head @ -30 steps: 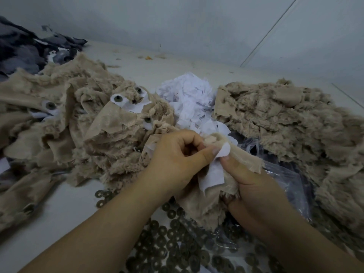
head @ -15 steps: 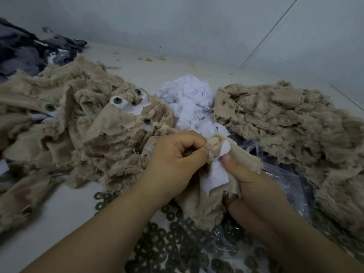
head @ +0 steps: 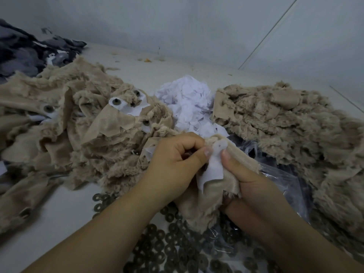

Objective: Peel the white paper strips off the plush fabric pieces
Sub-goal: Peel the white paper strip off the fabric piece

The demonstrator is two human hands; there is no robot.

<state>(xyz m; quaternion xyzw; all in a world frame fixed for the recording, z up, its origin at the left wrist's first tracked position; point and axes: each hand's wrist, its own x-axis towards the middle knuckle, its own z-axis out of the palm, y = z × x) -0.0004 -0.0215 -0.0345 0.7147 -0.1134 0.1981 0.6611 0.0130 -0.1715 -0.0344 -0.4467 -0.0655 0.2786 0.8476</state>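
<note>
Both hands hold one beige plush fabric piece (head: 201, 205) in the lower middle of the view. A white paper strip (head: 213, 170) with a small hole near its top hangs off the piece between my thumbs. My left hand (head: 175, 164) is curled, its thumb and fingers pinching the fabric at the strip's left edge. My right hand (head: 250, 184) grips the fabric from the right, its thumb pressed on the strip. What lies under the fingers is hidden.
A heap of beige plush pieces with white strips and eye studs (head: 82, 125) fills the left. Another beige heap (head: 295, 131) lies right. A pile of torn white paper (head: 187, 103) sits behind. Dark washers (head: 167, 249) and a plastic bag (head: 285, 186) lie below. Dark fabric (head: 29, 52) is far left.
The strip's top end has come into fuller view, showing its hole. My thumbs have closed in on the strip. The hands and the fabric stay in nearly the same place.
</note>
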